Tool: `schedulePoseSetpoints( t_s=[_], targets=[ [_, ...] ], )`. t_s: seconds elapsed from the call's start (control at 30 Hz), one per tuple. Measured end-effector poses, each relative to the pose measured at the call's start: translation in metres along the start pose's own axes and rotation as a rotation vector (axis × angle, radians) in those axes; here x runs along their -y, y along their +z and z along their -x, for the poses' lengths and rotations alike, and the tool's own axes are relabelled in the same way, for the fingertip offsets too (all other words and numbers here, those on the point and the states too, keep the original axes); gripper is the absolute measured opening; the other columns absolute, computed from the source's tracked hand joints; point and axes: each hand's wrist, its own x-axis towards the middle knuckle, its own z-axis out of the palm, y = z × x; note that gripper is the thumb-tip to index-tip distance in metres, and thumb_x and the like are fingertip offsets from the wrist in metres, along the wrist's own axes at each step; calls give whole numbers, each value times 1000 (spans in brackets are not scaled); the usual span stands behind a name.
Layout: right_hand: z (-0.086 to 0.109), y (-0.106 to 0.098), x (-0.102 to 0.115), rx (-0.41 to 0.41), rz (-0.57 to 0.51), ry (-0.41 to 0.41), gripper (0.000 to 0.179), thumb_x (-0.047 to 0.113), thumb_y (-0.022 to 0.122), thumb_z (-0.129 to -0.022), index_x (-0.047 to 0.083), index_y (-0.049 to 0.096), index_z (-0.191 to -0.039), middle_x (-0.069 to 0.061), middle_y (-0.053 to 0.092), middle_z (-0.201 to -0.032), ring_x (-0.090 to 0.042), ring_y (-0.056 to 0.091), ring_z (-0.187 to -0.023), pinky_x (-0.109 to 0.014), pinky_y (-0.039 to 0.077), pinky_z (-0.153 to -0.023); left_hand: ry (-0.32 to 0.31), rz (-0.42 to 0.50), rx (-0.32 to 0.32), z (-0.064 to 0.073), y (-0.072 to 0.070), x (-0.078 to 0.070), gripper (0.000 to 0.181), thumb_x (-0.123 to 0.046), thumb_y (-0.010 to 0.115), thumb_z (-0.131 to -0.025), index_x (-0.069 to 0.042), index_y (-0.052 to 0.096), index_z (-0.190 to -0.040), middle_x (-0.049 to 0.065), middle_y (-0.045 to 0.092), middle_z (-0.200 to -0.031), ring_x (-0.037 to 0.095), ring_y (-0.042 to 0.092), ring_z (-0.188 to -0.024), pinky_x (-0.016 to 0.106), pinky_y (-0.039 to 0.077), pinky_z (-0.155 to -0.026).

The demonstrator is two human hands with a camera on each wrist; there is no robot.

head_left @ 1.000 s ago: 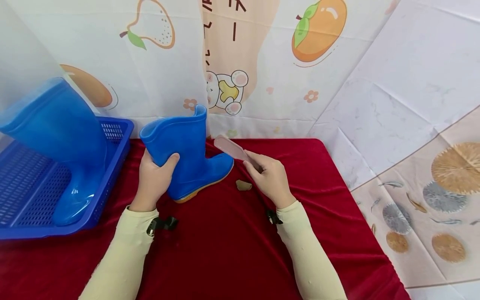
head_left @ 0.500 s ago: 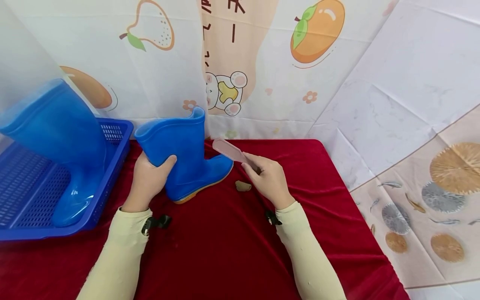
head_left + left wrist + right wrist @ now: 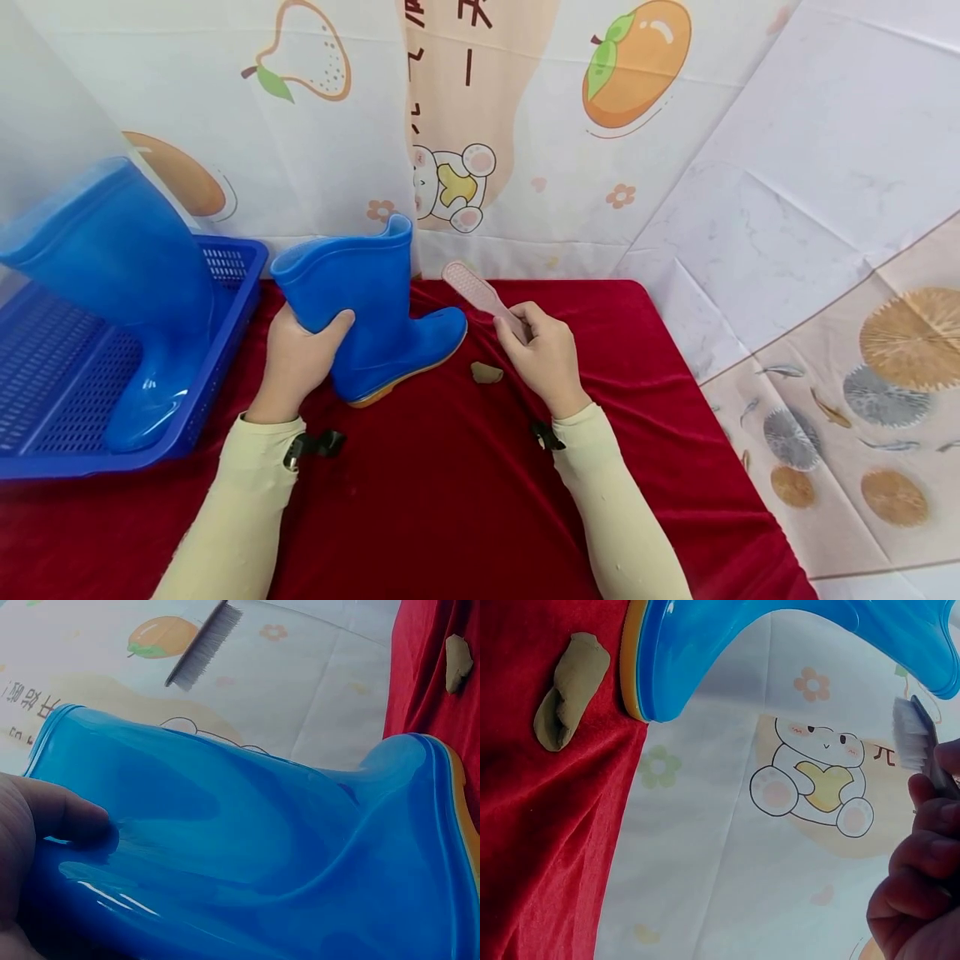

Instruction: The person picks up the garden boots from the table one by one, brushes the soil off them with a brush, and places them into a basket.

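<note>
My left hand (image 3: 300, 358) grips the shaft of a blue rain boot (image 3: 375, 308), its thumb on the near side; the fingers behind are hidden. The boot has a yellow-edged sole and leans with its toe pointing right. My right hand (image 3: 543, 354) holds a pale pink brush (image 3: 476, 290) by its handle, its head apart from the boot, above the toe. White bristles (image 3: 910, 735) show in the right wrist view. Below the brush, a small brownish-green lump (image 3: 487, 372) lies on the red cloth, just right of the toe.
A blue perforated basket (image 3: 251, 275) stands at the left, with a second blue boot (image 3: 142, 267) in it. Red cloth (image 3: 450, 500) covers the table. A printed curtain (image 3: 555, 83) hangs right behind the table's back edge.
The left hand and boot top shifted slightly left during the first half second. Since then the brush has turned and moved a little right, its head raised. The lump stays put.
</note>
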Motion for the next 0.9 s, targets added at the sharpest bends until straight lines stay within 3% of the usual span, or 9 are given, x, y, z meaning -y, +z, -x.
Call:
schedulePoseSetpoints(
  t_s=[0.2, 0.4, 0.5, 0.67, 0.9],
  targets=[
    [0, 0, 0, -10, -4, 23, 13, 20, 74, -94, 7, 72, -91, 1, 56, -61, -9, 43, -53, -29, 40, -50, 10, 30, -30, 1, 0, -2, 64, -30, 72, -97, -4, 47, -151, 17, 59, -145, 37, 58, -130, 59, 45, -110],
    [0, 0, 0, -5, 0, 22, 14, 21, 74, -94, 7, 72, -92, 0, 58, -62, -9, 44, -53, -30, 41, -50, -28, 38, 18, -1, -7, 0, 72, -32, 69, -98, -5, 37, -157, 20, 51, -152, 43, 51, -136, 65, 41, -111],
    [0, 0, -1, 1, 1, 21, 14, 21, 74, -95, 6, 73, -92, 0, 57, -62, -10, 44, -53, -30, 41, -50, -39, 54, 9, -1, -8, 1, 74, -32, 70, -98, -7, 35, -158, 18, 50, -154, 43, 51, -137, 65, 41, -111],
    [0, -1, -1, -1, -3, 30, 14, 20, 74, -95, 7, 73, -92, 0, 56, -62, -10, 44, -53, -30, 41, -51, -12, 76, -82, 1, -3, -7, 67, -32, 74, -95, -10, 47, -152, 13, 59, -147, 36, 58, -131, 58, 46, -109],
    [-1, -1, -1, 0, -17, 32, 12, 19, 74, -94, 7, 73, -91, 2, 55, -61, -10, 43, -53, -29, 40, -51, 75, 126, -283, 7, -7, -25, 54, -24, 79, -92, -17, 60, -142, 3, 67, -138, 26, 64, -125, 50, 52, -105]
  ],
)
